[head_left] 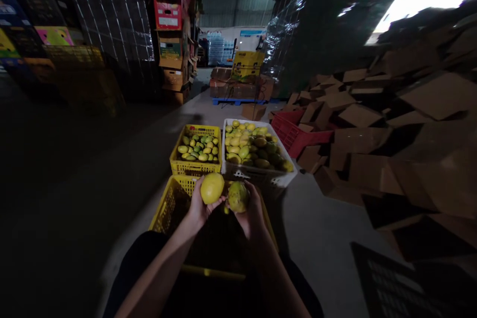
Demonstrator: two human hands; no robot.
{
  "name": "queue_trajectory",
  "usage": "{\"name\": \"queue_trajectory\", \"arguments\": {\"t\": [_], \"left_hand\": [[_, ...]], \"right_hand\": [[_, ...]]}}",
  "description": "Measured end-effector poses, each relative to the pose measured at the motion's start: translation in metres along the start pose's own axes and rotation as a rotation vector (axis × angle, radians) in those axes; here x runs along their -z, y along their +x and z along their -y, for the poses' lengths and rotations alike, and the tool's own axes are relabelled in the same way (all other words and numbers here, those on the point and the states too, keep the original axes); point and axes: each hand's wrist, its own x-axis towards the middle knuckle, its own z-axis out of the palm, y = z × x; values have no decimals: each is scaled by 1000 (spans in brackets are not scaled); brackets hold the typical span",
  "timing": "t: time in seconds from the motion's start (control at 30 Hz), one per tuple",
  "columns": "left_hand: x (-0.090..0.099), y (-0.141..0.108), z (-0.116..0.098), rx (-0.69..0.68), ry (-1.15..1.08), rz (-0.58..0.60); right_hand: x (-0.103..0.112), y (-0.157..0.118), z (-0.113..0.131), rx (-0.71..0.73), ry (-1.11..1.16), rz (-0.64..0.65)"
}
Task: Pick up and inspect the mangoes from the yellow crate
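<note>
Above a yellow crate (163,203) between my knees, my left hand (198,206) is closed around a smooth yellow mango (212,188). Just to its right, my right hand (252,213) grips a greenish mango (238,197) with dark blotches. The two mangoes are close together but apart. The near crate's inside is dark, and I cannot make out its contents well. Beyond it stand a smaller-looking yellow crate (177,161) of green and yellow mangoes (199,148) and a white crate (286,169) heaped with yellower mangoes (242,141).
A large heap of flattened and open cardboard boxes (372,129) fills the right side, with a red crate (294,131) at its edge. Stacked cartons (171,35) rise at the back left. Farther back, a blue pallet (234,101) carries boxes. Concrete floor (309,228) surrounds the crates.
</note>
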Motion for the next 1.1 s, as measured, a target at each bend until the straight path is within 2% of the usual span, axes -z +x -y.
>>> {"name": "queue_trajectory", "arguments": {"t": [0.1,0.27,0.37,0.47,0.7,0.83,0.93,1.03,1.1], "left_hand": [[-1,1,-4,45,-69,-24],[-1,-2,-8,58,-205,90],[0,-3,-8,56,-261,52],[1,-2,-6,54,-333,19],[-1,-2,-3,64,-349,93],[-2,-5,-2,55,-364,109],[-2,-7,1,62,-380,142],[-3,-9,6,106,-382,172],[-2,-9,9,122,-385,140]], "right_hand": [[-3,-5,0,-93,82,-61],[-8,-8,2,-194,216,-55],[-10,-7,2,-199,240,-17],[-12,-4,-2,-154,218,-40],[-12,8,-21,131,138,-182],[-14,8,-24,297,39,-279],[-13,6,-23,422,-175,-264],[-11,4,-22,655,-514,-255],[-10,2,-23,787,-764,-159]]}}
